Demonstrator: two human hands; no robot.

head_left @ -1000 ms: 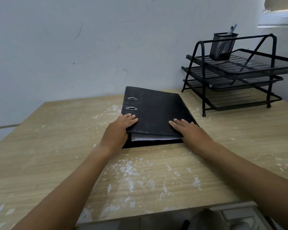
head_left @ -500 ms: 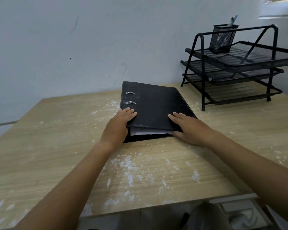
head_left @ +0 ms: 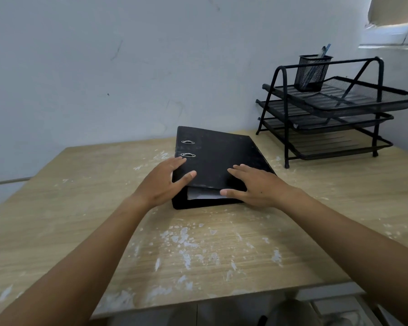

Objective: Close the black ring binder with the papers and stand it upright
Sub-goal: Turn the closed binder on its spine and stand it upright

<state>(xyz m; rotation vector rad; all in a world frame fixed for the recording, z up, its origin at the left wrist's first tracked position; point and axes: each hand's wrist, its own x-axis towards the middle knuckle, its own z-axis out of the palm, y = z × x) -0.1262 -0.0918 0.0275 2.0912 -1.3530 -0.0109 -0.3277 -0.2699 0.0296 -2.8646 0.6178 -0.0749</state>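
The black ring binder (head_left: pixel 219 156) lies flat and closed on the wooden table (head_left: pixel 198 250), spine to the left, with white papers (head_left: pixel 201 195) showing at its near open edge. My left hand (head_left: pixel 161 184) clasps the near left corner at the spine, its thumb on the cover and its fingers beside the two metal ring slots. On the near right corner sits my right hand (head_left: pixel 252 187), fingers spread on the cover and thumb across the near edge in front of the papers.
A black three-tier wire letter tray (head_left: pixel 335 118) stands at the back right, with a mesh pen cup (head_left: pixel 312 72) on its top tier. A pale wall runs close behind the binder. White flecks cover the tabletop.
Both hands lay flat on the cover before. Now the thumbs have spread away from the fingers and both hands curl around the near corners. The binder stays flat in place.
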